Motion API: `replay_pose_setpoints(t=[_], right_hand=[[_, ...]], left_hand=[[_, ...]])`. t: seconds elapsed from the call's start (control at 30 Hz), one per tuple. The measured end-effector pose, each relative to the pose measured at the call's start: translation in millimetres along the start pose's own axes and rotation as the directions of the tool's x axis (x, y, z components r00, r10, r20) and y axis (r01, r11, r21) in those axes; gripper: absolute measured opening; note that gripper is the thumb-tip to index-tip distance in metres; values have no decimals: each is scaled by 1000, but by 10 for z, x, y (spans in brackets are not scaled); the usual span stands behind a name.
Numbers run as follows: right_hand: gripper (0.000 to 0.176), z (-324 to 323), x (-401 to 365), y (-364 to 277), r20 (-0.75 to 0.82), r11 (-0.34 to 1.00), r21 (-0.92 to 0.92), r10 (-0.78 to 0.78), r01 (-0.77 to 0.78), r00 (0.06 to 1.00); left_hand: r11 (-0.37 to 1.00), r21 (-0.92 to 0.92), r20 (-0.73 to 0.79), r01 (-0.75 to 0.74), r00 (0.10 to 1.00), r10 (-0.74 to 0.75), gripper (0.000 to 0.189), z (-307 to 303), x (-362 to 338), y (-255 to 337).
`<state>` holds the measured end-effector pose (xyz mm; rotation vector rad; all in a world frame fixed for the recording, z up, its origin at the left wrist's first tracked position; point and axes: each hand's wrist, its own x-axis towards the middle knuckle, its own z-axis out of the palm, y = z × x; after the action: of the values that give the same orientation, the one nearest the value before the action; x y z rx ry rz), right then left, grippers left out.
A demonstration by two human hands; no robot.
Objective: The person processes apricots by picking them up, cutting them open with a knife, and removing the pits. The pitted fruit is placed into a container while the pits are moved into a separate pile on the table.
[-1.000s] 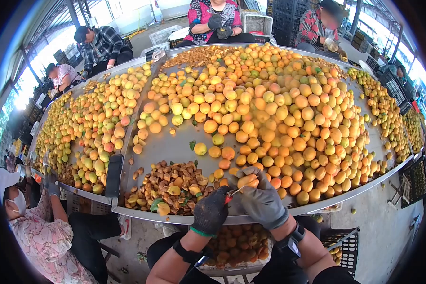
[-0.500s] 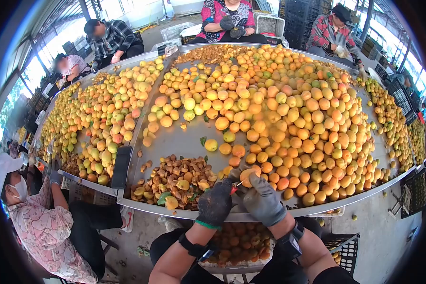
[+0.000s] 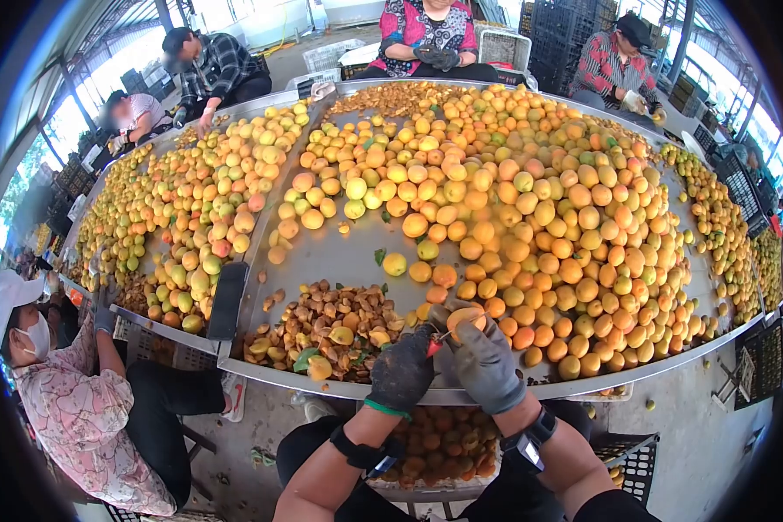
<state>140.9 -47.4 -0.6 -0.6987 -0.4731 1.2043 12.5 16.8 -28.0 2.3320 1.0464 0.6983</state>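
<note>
My left hand (image 3: 400, 370), in a dark glove with a green cuff, is closed around a small red-handled tool (image 3: 434, 347). The tool's thin metal end points at an apricot (image 3: 467, 321); where it meets the fruit I cannot make out clearly. My right hand (image 3: 487, 365), in a grey glove, pinches that apricot between thumb and fingers. Both hands are close together above the table's near edge. Left of them lies a pile of brown pits and fruit scraps (image 3: 331, 322). Whole apricots (image 3: 574, 252) are heaped beyond and to the right.
A metal divider and rim (image 3: 270, 193) split the table (image 3: 322, 252). A black phone (image 3: 228, 300) lies by the divider. Below the edge is a container of apricot halves (image 3: 439, 444). A black crate (image 3: 626, 461) stands lower right. A masked co-worker (image 3: 78, 391) sits at left; several others sit across.
My right hand has raised and turned the apricot slightly, and the red-handled tool now sits a little lower beside it. A co-worker at the back left now reaches onto the fruit.
</note>
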Motion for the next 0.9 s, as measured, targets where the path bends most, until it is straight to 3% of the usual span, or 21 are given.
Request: replay_pose_setpoints(t=[0.03, 0.1, 0.27, 0.33, 0.37, 0.43, 0.5, 0.63, 0.73, 0.77, 0.8, 0.87, 0.9], right_hand=[[29, -25, 8, 7, -1, 1000, -1, -4, 4, 1000], [32, -92, 26, 41, 40, 991, -130, -35, 40, 999], [32, -92, 45, 124, -29, 987, -142, -83, 78, 996], [31, -75, 55, 123, -85, 979, -181, -115, 98, 990], [32, -44, 43, 82, -102, 985, -151, -96, 80, 990], [33, -52, 43, 25, -123, 990, -121, -83, 68, 989], [30, -102, 43, -21, -48, 983, -172, 62, -69, 997], [26, -77, 10, 27, -60, 983, -161, 74, -83, 995], [25, -98, 20, -7, -61, 977, -103, 180, -186, 982], [27, -88, 11, -33, -26, 948, -261, 184, -184, 983], [28, -67, 4, -53, 9, 894, -413, 192, -172, 981], [29, 11, -5, -87, -23, 902, -388, 196, -189, 980], [30, 33, -10, -92, -56, 909, -362, 198, -204, 979]], left_hand=[[994, -60, 76, 95, 993, -91, 29, -8, 16, 16], [990, -109, 56, 84, 995, -78, 28, 46, 16, -21], [982, -164, 69, 93, 994, -83, 25, 56, 26, -10], [998, 4, 65, 56, 996, -56, 28, 57, 32, -37], [999, 3, 64, 52, 997, -52, 28, 18, 40, -44], [956, 280, 19, -92, 996, 90, 38, -93, 53, -41], [943, 308, -15, -122, 991, 134, 43, -128, -14, 7], [928, 337, -64, -157, 980, 189, 62, -193, -44, 98], [949, 276, -110, -154, 976, 191, 69, -179, -33, 41], [949, 275, -109, -154, 976, 190, 69, -178, -32, 47], [953, 277, -23, -122, 991, 134, 69, -182, -29, 61], [955, 284, 59, -86, 996, 72, 69, -220, -11, 75], [976, 203, 98, -81, 993, 62, 68, -252, 15, 92]])
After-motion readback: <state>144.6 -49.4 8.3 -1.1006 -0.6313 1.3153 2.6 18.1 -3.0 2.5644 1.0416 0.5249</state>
